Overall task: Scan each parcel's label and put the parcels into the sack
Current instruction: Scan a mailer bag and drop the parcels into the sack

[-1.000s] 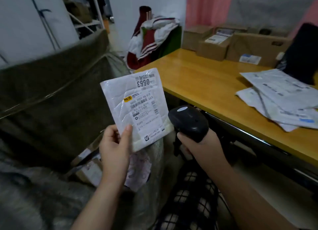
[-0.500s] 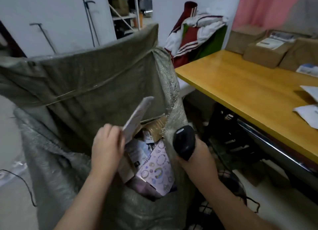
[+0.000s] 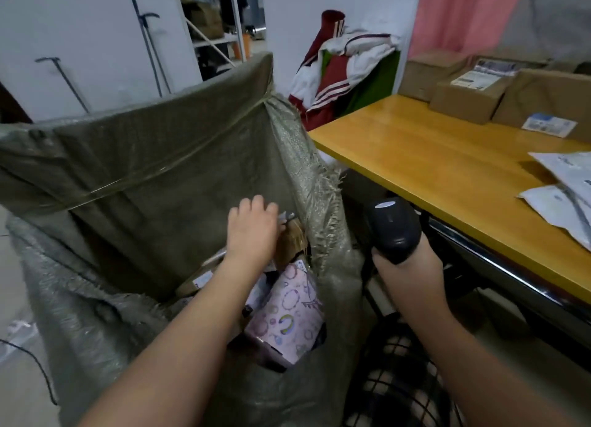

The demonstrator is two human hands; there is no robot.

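Step in hand: the putting-away half of the task, by the look of it, at a tall grey-green woven plastic sack (image 3: 144,132) standing off the desk's left end.
Left hand: the left hand (image 3: 252,225) reaches palm-down into the sack's mouth, fingers bent. A thin pale sliver (image 3: 287,216) at the fingertips may be a flat parcel's edge. Whether the fingers pinch it cannot be told.
Right hand: the right hand (image 3: 406,266) is wrapped round the grip of a black handheld barcode scanner (image 3: 393,228), beside the sack's frayed rim.
In the sack: a pink circle-patterned mailer (image 3: 287,314) and a brown cardboard carton (image 3: 289,241), among others.
Waiting: white plastic mailers (image 3: 569,196) at the right edge of the yellow wooden desk (image 3: 431,158), and brown cardboard boxes (image 3: 463,97) along its far edge.
Next move: probably the left hand leaving the sack empty to fetch a white mailer and turn its label to the scanner.
Hidden: the sack's depths, and the white mailers, which are cut off by the frame. Labels are too blurred to read.
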